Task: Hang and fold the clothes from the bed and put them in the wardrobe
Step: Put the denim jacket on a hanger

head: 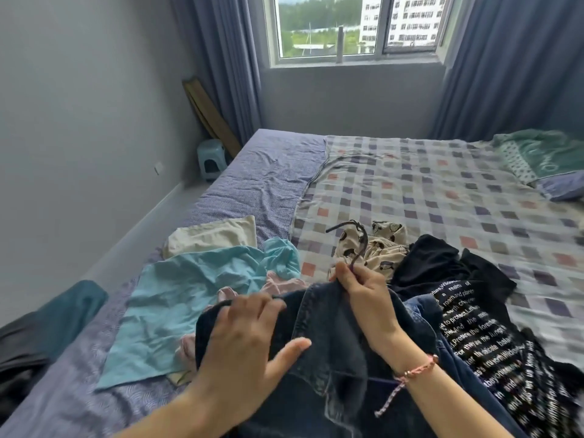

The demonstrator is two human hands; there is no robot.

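You get soft daylight from the window [357,26], leaving the room dim and shadows faint; your left hand [243,349] blurs, and the edges bend outward.

black shirt [467,330] | white print | reads "a realm of", "to protect"; rest blurred

There is just one camera, worn on the person's head at the near side of the bed [268,178], looking forward and down across it to the window [357,26] in the far wall [347,99]. It sits close over the work: the left hand [243,343] and right hand [366,292] fill the bottom middle, forearms running off the lower edge. Its wide lens also takes in the left wall [79,105] and the curtains [505,74]
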